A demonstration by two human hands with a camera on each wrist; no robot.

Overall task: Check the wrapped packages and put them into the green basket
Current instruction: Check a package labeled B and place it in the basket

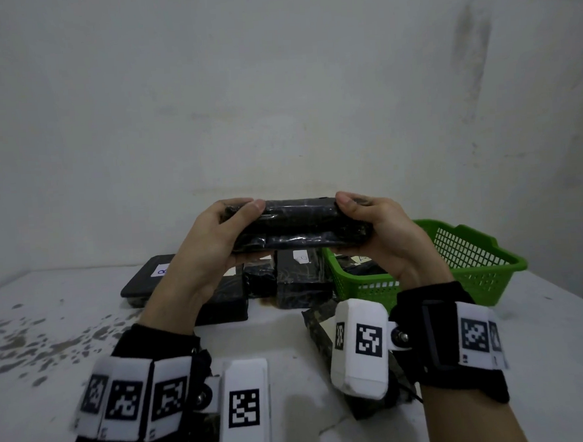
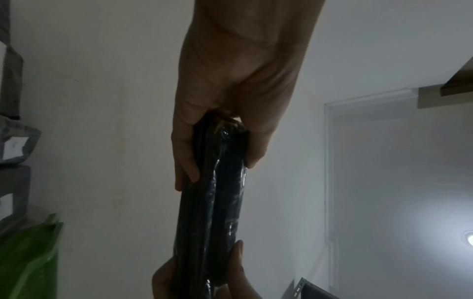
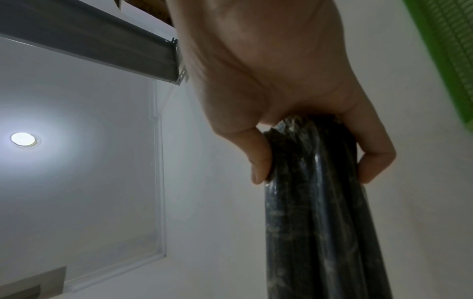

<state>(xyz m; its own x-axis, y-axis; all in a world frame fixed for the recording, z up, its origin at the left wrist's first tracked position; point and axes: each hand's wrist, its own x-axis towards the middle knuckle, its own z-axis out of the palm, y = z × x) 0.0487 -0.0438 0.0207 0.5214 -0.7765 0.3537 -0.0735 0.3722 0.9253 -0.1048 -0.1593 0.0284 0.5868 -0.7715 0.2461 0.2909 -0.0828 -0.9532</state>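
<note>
A long black package wrapped in glossy film (image 1: 300, 225) is held level in the air above the table. My left hand (image 1: 222, 235) grips its left end, thumb on top and fingers underneath. My right hand (image 1: 369, 226) grips the right end the same way. The left wrist view shows the package (image 2: 215, 202) running away from my left hand (image 2: 212, 149), and the right wrist view shows the wrapped package (image 3: 314, 212) pinched in my right hand (image 3: 307, 161). The green basket (image 1: 474, 271) stands on the table at the right, below the right hand, with a dark package inside.
Several more black wrapped packages (image 1: 300, 281) lie on the white table (image 1: 51, 338) behind my hands, left of the basket. Another dark package (image 1: 320, 325) lies near my right wrist. A wall stands close behind the table.
</note>
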